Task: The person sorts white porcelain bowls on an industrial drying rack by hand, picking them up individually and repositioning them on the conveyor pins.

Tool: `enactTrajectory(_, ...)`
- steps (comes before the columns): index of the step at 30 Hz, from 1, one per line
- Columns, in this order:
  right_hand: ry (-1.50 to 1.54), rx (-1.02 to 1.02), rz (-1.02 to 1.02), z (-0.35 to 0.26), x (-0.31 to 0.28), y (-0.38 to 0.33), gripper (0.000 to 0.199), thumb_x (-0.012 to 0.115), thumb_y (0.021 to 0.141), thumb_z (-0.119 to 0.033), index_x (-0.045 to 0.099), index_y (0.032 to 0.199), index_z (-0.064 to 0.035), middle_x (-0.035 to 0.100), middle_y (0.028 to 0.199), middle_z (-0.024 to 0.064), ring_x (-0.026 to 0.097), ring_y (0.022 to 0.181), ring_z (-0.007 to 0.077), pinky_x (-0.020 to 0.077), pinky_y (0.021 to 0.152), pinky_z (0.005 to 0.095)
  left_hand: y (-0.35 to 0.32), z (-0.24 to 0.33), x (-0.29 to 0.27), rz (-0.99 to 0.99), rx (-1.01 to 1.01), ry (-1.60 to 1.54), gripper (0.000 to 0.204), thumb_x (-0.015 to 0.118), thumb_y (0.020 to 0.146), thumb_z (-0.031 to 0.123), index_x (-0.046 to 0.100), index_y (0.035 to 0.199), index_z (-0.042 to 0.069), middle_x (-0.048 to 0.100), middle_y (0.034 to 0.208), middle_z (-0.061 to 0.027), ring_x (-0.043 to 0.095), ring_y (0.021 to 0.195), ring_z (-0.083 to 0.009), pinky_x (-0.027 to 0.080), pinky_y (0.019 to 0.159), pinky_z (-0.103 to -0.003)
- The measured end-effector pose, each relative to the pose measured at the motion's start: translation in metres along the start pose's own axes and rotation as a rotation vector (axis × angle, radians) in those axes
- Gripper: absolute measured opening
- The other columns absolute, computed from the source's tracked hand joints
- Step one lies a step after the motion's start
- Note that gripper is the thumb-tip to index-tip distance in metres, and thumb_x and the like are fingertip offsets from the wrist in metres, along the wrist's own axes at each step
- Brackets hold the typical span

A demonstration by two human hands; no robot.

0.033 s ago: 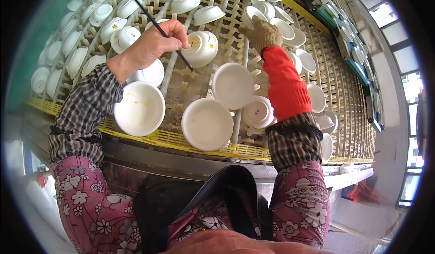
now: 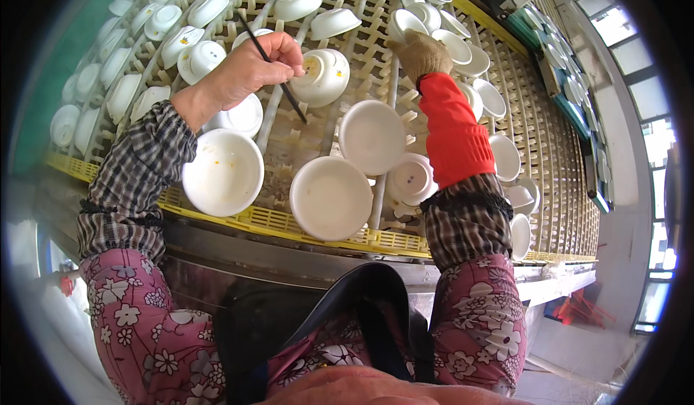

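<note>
My bare left hand (image 2: 249,69) pinches a thin dark stick (image 2: 293,104) that slants down to the right over the rack. Close to its fingertips, an upturned white bowl (image 2: 322,81) with small yellow marks rests on the slats. My right hand (image 2: 425,56), in a tan knitted glove, has its fingers closed at the edge of a white bowl (image 2: 407,24); the grip is partly hidden. Nearer to me lie a white bowl (image 2: 372,137), another white bowl (image 2: 330,198) and a yellow-specked bowl (image 2: 223,172), all facing up.
The pale slatted rack (image 2: 293,141) carries many white bowls, upturned at the left and leaning in rows at the right. A yellow edge strip (image 2: 278,226) and a metal ledge (image 2: 217,246) run along the near side. More dishes stand on a side rack (image 2: 560,79) beyond.
The dark stick has turned steeper in my left hand, its upper end moving right and down. My right hand stays at the same bowl.
</note>
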State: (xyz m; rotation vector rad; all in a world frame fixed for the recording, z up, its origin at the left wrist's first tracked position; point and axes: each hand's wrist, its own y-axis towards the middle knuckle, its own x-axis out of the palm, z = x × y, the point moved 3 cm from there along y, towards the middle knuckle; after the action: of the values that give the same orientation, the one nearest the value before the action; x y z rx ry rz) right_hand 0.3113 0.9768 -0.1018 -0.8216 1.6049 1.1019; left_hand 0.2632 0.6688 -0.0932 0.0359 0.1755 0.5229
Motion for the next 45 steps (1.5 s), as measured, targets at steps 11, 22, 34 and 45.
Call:
enactTrajectory(11,0.377,-0.219,-0.154,0.0,-0.029,-0.059,0.058,0.058,0.086,-0.056,0.067,0.086,0.0017,0.063,0.068,0.012,0.061,0.063,0.0238,0.0487,0.062,0.0357,-0.137,0.024,0.01,-0.288,0.104,1.043,0.059,0.081,0.066,0.033,0.061,0.113,0.004,0.057,0.12,-0.0155,0.052,0.118,-0.0282,0.031,0.108,-0.046)
enactTrajectory(22,0.659,0.07,-0.488,-0.03,-0.048,-0.123,0.042,0.064,0.086,-0.043,0.068,0.09,-0.001,0.064,0.072,0.0091,0.061,0.067,0.0161,0.0493,0.065,0.0304,-0.135,0.009,0.011,-0.168,0.066,1.112,0.043,0.075,0.065,0.023,0.063,0.1,0.001,0.062,0.104,-0.0169,0.055,0.11,-0.0295,0.032,0.105,-0.047)
enactTrajectory(34,0.424,-0.095,-0.27,-0.043,-0.04,-0.145,0.043,0.063,0.086,-0.045,0.066,0.084,-0.0019,0.059,0.067,0.0176,0.059,0.06,0.0298,0.0465,0.058,0.0382,-0.086,0.019,-0.076,0.758,0.094,0.112,0.025,0.053,0.096,0.026,0.057,0.104,0.003,0.061,0.091,-0.0025,0.06,0.083,-0.0074,0.051,0.073,-0.023)
enactTrajectory(45,0.33,-0.315,0.095,0.037,-0.026,-0.158,0.043,0.065,0.087,-0.016,0.053,0.125,-0.0006,0.064,0.103,0.0161,0.064,0.09,0.0254,0.0532,0.076,0.0342,-0.013,-0.038,-0.143,0.713,-0.4,1.693,0.042,0.062,0.086,0.016,0.053,0.127,0.011,0.056,0.118,-0.0117,0.053,0.114,-0.0285,0.032,0.102,-0.051)
